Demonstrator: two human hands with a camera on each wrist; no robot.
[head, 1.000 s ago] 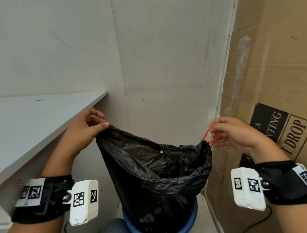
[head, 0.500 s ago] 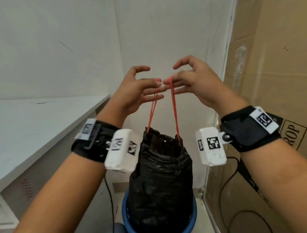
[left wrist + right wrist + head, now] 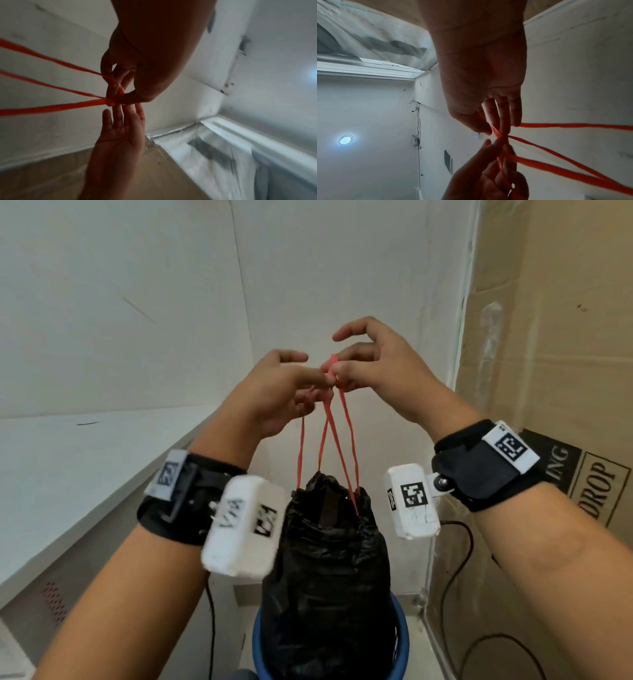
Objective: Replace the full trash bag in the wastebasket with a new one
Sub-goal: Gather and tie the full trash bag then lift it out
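A full black trash bag [image 3: 329, 559] stands in the blue wastebasket [image 3: 402, 642], its mouth cinched tight. Red drawstrings [image 3: 329, 440] rise from the mouth to both hands, which meet above it. My left hand [image 3: 308, 378] pinches the strings between thumb and fingers; the left wrist view shows that left hand [image 3: 120, 94] with its pinch where the drawstrings [image 3: 51, 108] cross. My right hand [image 3: 342, 368] pinches a strand too, index finger lifted. In the right wrist view a drawstring [image 3: 556, 125] passes between the thumb and fingers of the right hand [image 3: 496, 129].
A white desk top [image 3: 68, 474] runs along the left. A tall cardboard box [image 3: 548, 371] stands close on the right. Black cables [image 3: 455, 577] trail down beside the box to the floor. White walls meet in a corner behind the basket.
A second ago my hands held the drawstrings wide apart with the bag's mouth open. They rose and came together, cinching the mouth. The strands now cross between my fingers.
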